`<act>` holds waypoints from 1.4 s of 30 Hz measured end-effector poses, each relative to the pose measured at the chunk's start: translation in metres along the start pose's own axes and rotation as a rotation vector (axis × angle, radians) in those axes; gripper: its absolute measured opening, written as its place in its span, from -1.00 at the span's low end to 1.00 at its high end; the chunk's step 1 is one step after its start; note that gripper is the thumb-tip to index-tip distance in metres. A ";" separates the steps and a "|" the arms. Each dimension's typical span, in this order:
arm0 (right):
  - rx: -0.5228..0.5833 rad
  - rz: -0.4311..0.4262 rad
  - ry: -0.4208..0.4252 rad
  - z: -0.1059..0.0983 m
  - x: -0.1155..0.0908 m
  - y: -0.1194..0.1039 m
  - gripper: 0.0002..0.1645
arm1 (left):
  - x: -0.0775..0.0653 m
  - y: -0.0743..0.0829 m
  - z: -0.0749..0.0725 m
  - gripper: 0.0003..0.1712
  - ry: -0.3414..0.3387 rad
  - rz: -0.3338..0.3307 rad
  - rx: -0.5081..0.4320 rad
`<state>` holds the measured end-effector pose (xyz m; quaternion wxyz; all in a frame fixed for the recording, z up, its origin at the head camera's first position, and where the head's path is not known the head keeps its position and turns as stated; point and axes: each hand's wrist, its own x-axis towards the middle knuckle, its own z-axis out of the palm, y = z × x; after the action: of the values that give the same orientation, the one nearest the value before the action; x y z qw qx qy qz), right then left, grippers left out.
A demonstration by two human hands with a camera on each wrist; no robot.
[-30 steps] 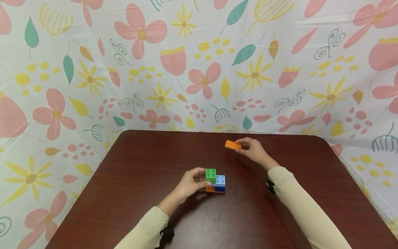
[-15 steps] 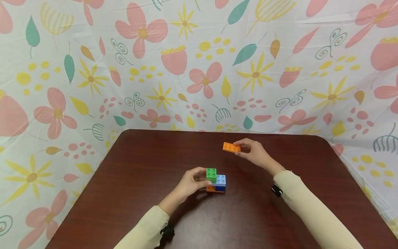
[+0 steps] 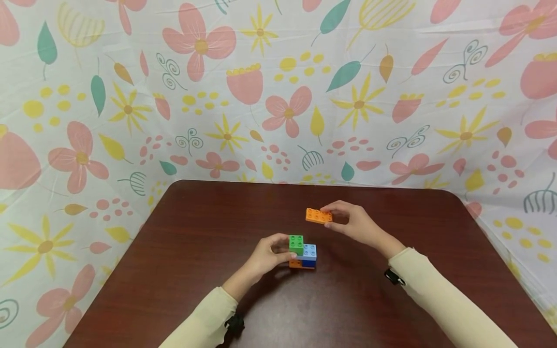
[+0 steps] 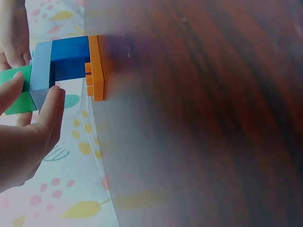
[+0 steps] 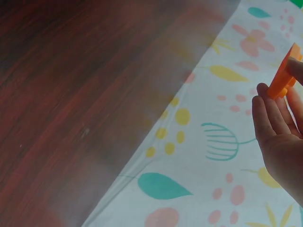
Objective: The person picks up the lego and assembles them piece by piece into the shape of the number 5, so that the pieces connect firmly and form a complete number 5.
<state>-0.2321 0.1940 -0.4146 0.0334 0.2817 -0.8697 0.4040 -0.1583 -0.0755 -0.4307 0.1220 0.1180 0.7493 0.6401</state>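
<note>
- Reaching in from near left w/ pale L sleeve (image 3: 204, 320), black wrist unit (image 3: 235, 326) at cuff.
- Pinching green block (image 3: 296, 245) w/ L hand (image 3: 266, 255): thumb on near side, fingers round far side, palm left of it.
- Holding brick stack (image 3: 304, 256) upright that way, approx. mid-table, long axis left-right.
- Stacked, top down: green at left end, lt blue block (image 3: 309, 252) across, dk blue block (image 3: 309, 264) under right half, orange base (image 3: 295, 264) lowest w/ studs bare at left.
- Leaving lt blue studs exposed, right of green, facing up.
- Gripping loose orange brick (image 3: 319, 216) by right end w/ R hand (image 3: 354, 224): thumb near side, fingers far side; left end free, studs up.
- Judging key relation: brick far of stack & slightly right, apart from it; long axis also roughly left-right, so nearly parallel, left end a touch farther or higher, can't tell which. Closest to brick: R hand; to stack: L hand.
- Looking raised off table (image 3: 196, 232), exact ht unclear.
- Ending, past far table edge, in floral cloth (image 3: 174, 106).
</note>
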 end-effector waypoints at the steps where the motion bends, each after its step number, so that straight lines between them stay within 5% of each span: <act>1: 0.004 -0.009 -0.002 0.001 -0.001 -0.002 -0.51 | 0.001 -0.001 0.000 -0.57 0.000 0.003 -0.001; 11: 0.003 -0.116 -0.026 0.006 -0.014 -0.017 -0.57 | 0.015 -0.031 0.000 -0.56 0.000 0.007 -0.023; 42: -0.059 -0.250 -0.165 0.021 -0.018 -0.041 -0.59 | 0.015 -0.030 -0.001 -0.58 -0.002 -0.014 -0.028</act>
<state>-0.1919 0.1659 -0.4056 0.0199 0.4189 -0.8391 0.3465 -0.1735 -0.0760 -0.4608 0.1290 0.1119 0.7409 0.6496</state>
